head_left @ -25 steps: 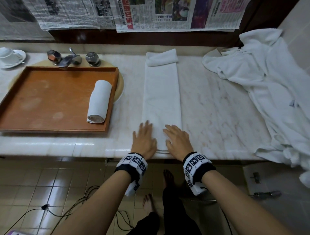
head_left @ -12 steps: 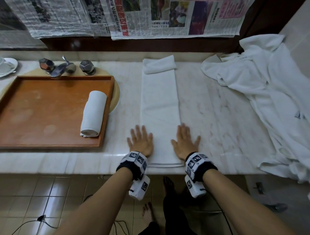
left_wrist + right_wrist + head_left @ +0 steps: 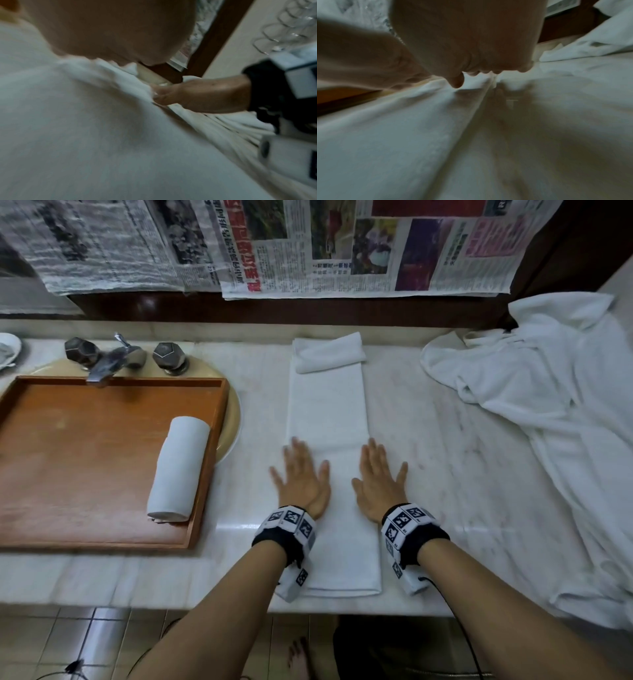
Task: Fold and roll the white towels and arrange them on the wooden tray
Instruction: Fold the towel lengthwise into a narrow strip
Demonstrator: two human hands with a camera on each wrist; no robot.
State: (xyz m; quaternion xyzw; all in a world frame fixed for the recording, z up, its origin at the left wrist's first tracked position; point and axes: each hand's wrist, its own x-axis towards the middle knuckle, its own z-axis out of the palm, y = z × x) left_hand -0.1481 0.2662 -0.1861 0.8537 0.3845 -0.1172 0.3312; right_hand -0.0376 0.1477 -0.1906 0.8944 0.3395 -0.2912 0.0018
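Head cam looks down at a marble counter (image 3: 428, 474) with a long folded white towel (image 3: 329, 412) laid out in a strip, running from the near edge back toward the wall. Its far end is already rolled or folded over a bit into a small bump. Both hands sit flat on the near half of the strip: left hand (image 3: 301, 477) with fingers spread over the towel's left edge, right hand (image 3: 378, 477) with fingers straight over the right edge, palms down, pressing and not grabbing anything. Right wrist cam is blurry, but you can make out the palm (image 3: 467, 40) hovering low over the cloth and the towel's edge line running under it. Left wrist cam is mostly palm (image 3: 106, 27) and white fabric, with the other hand (image 3: 197, 93) resting on the towel further along.

Left of the towel there's a wooden tray (image 3: 85, 467) with one finished rolled towel (image 3: 180, 467) lying against its right rim. A faucet (image 3: 113, 359) sits just behind the tray. Right of the towel strip, a heap of rumpled white cloth (image 3: 548, 422) sprawls across the counter. Newspaper sheets (image 3: 342, 244) hang on the wall behind.
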